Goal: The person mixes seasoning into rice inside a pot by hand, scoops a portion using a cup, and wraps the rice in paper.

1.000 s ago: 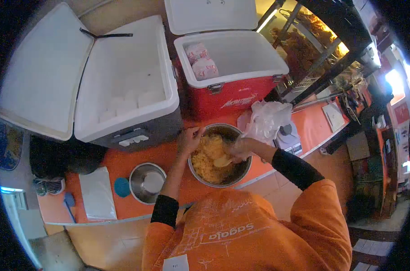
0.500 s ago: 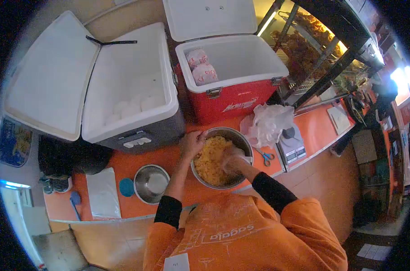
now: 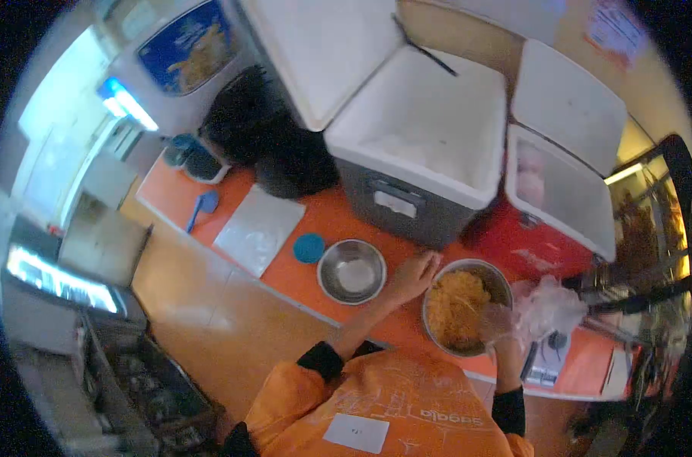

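Observation:
A steel bowl (image 3: 504,283) holds a mound of loose orange-yellow food (image 3: 456,305) that looks like rice. At the bowl's upper left rim is my bare left hand (image 3: 416,276), its fingers pressed together against the edge. My right hand (image 3: 500,326), in a clear plastic glove, is over the right side of the food; blur hides how its fingers are bent. Just beyond it lies a crumpled clear plastic bag (image 3: 548,308). A smaller steel bowl (image 3: 352,272) stands left of my left hand, with a teal round lid (image 3: 309,247) beside it.
Behind the bowls stand a grey cooler (image 3: 407,199) and a red cooler (image 3: 540,247), both with raised lids. Wrapped bundles (image 3: 530,171) sit in the red one. A plastic sheet (image 3: 261,228) and a blue scoop (image 3: 203,209) lie leftward. A scale (image 3: 546,364) is right.
The view has swung left, shifting the counter rightward in frame. My right hand has drawn from the middle of the food toward the bowl's right side. My left hand stays at the rim.

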Demonstrator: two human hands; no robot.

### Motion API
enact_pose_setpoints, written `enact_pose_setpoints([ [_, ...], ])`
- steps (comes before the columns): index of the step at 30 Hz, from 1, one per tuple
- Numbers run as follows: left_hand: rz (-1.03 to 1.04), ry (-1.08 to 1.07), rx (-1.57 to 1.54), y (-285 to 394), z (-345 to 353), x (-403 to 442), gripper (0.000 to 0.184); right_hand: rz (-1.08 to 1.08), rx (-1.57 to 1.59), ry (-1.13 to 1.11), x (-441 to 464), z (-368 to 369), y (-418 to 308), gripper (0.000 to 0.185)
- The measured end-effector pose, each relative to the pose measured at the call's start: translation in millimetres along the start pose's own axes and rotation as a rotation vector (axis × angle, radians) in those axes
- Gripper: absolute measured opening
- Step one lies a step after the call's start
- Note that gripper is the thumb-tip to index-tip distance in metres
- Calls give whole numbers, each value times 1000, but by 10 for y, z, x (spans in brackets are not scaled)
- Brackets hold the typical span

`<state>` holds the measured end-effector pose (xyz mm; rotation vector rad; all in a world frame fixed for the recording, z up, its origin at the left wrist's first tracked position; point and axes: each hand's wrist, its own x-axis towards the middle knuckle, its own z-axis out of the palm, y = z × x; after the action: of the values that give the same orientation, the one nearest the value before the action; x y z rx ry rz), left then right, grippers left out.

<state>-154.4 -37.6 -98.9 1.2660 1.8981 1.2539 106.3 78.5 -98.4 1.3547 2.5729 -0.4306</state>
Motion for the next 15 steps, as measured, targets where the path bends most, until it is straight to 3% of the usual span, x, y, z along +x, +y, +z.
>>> enact_pose_setpoints([
  [2,155,239,75,13,-328,-200,24,0,107,-5,27,84,176,42],
  [5,182,489,81,-297,-1021,-582,20,40,497,-33,111,236,476,40],
  [7,93,687,459,-591,-1442,-801,36,110,1026,-82,198,386,611,39],
  [10,-21,755,493,-1058,-1856,-1030,52,252,1812,-215,270,600,764,38],
  [11,-66,674,548,-1298,-1913,-1100,63,301,2059,-279,302,676,832,38],
  [13,-90,567,591,-1587,-1913,-1060,74,373,2366,-381,352,816,946,37],
  [15,-142,638,534,-1693,-1875,-973,83,394,2529,-452,362,920,1010,36],
])
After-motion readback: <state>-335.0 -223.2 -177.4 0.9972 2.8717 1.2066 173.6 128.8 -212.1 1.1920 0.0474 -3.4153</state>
